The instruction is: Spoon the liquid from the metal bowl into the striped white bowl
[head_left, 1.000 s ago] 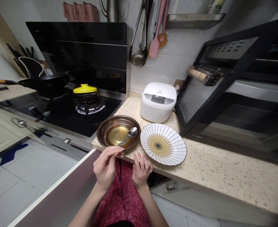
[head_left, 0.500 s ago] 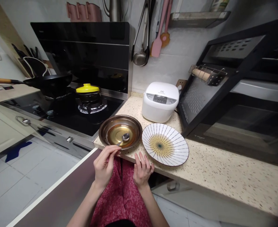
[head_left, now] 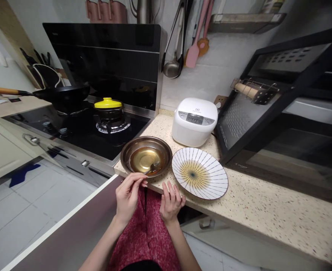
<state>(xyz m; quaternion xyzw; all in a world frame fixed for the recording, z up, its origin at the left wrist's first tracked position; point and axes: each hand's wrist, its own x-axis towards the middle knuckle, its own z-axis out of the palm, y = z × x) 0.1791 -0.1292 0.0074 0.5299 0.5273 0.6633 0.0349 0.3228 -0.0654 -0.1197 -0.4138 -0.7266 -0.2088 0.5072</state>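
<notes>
My left hand [head_left: 128, 195] is closed, thumb and fingers pinching the handle of a metal spoon [head_left: 154, 166]. The spoon's bowl end dips into brownish liquid in a shallow metal bowl [head_left: 125, 150] near the counter's front edge. To the right, the fingers of my right hand [head_left: 171, 203] lie slightly spread on the counter edge, holding nothing. Just beyond that hand is a white plate with dark radiating lines and a yellowish middle [head_left: 211, 173], close to the metal bowl's right side.
Behind the plate stands a white rice cooker [head_left: 195, 122]. A black oven [head_left: 290, 131] takes up the right side. On the left, the stove [head_left: 84, 128] carries a yellow-lidded pot [head_left: 107, 104] and a black wok [head_left: 67, 94]. Utensils, including a pink spatula [head_left: 193, 54], hang on the wall.
The spoon's head has gone lower into the liquid and turned darker, no longer showing its bright face. My right hand stays on the counter edge. The view has shifted slightly.
</notes>
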